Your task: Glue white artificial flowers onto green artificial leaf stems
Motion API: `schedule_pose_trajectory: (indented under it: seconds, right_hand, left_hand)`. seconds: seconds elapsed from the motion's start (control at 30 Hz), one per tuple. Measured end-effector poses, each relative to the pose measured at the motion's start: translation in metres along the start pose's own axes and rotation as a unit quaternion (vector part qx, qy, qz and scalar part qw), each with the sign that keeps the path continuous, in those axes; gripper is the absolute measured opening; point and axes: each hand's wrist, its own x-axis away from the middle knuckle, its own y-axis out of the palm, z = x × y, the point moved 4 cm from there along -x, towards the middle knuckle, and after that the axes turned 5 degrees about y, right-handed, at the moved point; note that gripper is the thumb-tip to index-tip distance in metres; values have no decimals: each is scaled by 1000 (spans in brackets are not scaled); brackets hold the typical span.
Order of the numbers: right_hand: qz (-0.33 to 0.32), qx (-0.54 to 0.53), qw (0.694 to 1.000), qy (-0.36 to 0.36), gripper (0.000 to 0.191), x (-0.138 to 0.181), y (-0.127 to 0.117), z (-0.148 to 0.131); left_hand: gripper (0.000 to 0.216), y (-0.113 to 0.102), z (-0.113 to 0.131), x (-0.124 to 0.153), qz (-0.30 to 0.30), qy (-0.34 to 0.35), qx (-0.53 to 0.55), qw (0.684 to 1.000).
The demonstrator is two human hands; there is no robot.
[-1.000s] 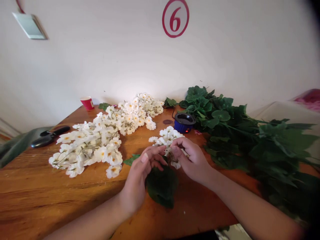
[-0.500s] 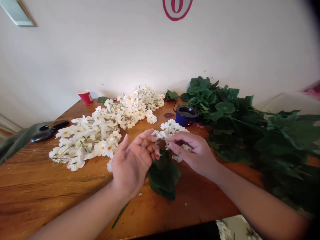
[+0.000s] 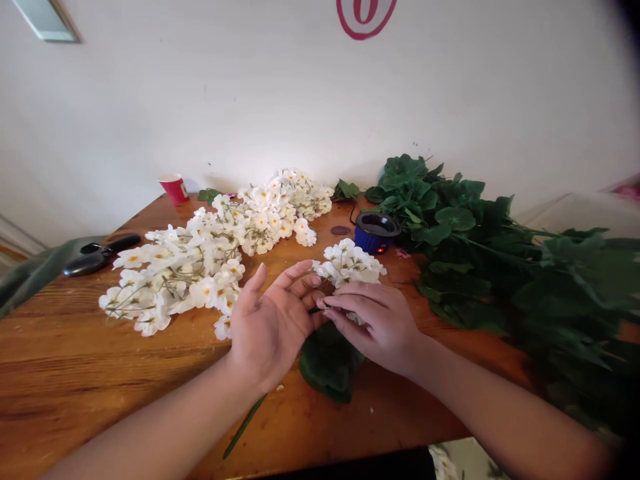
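Observation:
My left hand (image 3: 273,327) lies palm up with its fingers apart, their tips at the base of a white artificial flower sprig (image 3: 347,263). My right hand (image 3: 375,327) pinches that sprig from the right, its fingers closed over the stem. Beneath both hands lies a dark green fabric leaf (image 3: 329,363). A thin green stem (image 3: 244,427) runs out from under my left hand toward the table's front edge. To the left, a large pile of loose white blossoms (image 3: 195,273) sits close to my left hand.
The wooden table (image 3: 100,360) holds black scissors (image 3: 100,255) at the left, a red paper cup (image 3: 175,189) at the back, and a small blue pot with a cord (image 3: 376,233). A big heap of green leafy stems (image 3: 465,267) fills the right side.
My left hand has opened and moved left, away from the sprig. A green stem now shows below it. The view has tilted slightly downward.

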Motion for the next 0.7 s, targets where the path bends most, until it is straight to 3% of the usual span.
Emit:
schedule_pose_trajectory:
  seconds: [0.7]
  right_hand:
    - [3,68,998,-4,16,0,-3,1]
  left_hand:
    - [49,-7,-4,-4,26,-13,1,1000]
